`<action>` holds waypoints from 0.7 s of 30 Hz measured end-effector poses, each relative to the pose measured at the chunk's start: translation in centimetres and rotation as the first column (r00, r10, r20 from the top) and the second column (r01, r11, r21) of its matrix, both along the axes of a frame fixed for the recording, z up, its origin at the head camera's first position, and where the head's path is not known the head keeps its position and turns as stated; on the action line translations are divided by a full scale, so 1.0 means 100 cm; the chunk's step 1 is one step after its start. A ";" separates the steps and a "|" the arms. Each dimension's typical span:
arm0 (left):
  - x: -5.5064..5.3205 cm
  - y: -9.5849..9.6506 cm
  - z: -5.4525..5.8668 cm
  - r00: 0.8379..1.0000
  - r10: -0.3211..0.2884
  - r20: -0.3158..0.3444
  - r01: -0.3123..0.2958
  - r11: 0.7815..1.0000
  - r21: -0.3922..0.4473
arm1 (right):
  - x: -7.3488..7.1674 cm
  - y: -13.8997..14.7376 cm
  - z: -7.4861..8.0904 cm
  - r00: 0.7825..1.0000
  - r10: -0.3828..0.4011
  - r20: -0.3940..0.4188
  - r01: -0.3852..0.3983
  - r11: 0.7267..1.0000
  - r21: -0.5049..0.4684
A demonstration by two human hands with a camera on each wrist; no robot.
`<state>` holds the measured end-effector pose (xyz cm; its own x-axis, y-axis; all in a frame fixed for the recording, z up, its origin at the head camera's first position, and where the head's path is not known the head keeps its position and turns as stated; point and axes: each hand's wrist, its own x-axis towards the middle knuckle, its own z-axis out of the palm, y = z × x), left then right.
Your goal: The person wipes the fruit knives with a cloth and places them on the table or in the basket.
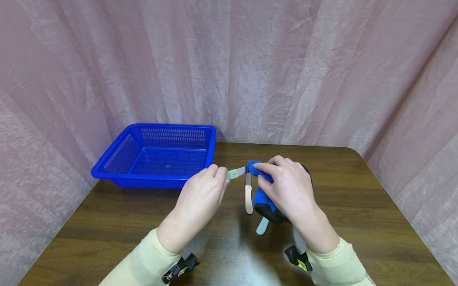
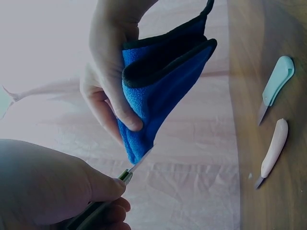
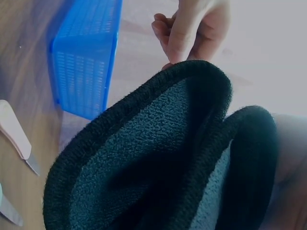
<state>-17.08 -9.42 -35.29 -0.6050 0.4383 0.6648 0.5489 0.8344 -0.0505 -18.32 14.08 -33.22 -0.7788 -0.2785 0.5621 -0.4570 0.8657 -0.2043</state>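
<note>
Seen from the head camera, there are two hands, three knives, one cloth and one basket. The left hand has its grip clamped on the green knife, whose blade points to 2 o'clock. The right hand, at 3 o'clock from it, has its grip clamped on the blue, black-edged cloth, which meets that blade above the tabletop.

The other two knives lie on the tabletop: the cream knife at 5 o'clock from the green knife, and the pale blue knife at 5 o'clock from the cream knife. The basket stands at 10 o'clock from the left hand, in front of the curtain.

Most of the green knife's handle is hidden in the left hand, and the cloth covers the end of its blade in the head view; how far the cloth wraps it cannot be told. The pale blue knife's blade is also hidden there, but the left wrist view shows it bare. In the right wrist view, the cloth hides the green knife, while the frame cuts off the basket and both other knives.
</note>
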 end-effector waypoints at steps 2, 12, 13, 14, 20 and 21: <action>0.000 0.000 0.000 1.000 0.001 -0.003 -0.001 1.000 0.001 | 0.000 0.000 0.000 1.000 -0.006 0.002 0.006 1.000 0.001; 0.000 0.000 -0.001 1.000 0.001 -0.014 -0.001 1.000 0.009 | -0.001 0.004 0.001 0.998 -0.056 0.033 0.056 0.998 -0.009; 0.000 -0.001 -0.001 1.000 0.000 -0.014 0.000 1.000 0.009 | -0.001 0.004 0.001 0.997 -0.061 0.038 0.061 0.998 -0.010; 0.000 -0.001 -0.001 1.000 0.000 -0.015 0.001 1.000 0.009 | -0.001 0.005 0.001 0.997 -0.065 0.041 0.065 0.998 -0.011; 0.000 -0.001 -0.001 1.000 -0.002 -0.017 0.002 1.000 0.009 | -0.001 0.008 0.002 0.995 -0.085 0.057 0.086 0.996 -0.013; 0.000 -0.001 -0.001 1.000 -0.003 -0.018 0.003 1.000 0.009 | -0.001 0.008 0.002 0.994 -0.089 0.057 0.089 0.996 -0.014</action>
<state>-17.09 -9.51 -35.38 -0.5916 0.4339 0.6795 0.5504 0.8332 -0.0528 -18.38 14.89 -32.99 -0.8307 -0.1975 0.5205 -0.3656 0.8986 -0.2425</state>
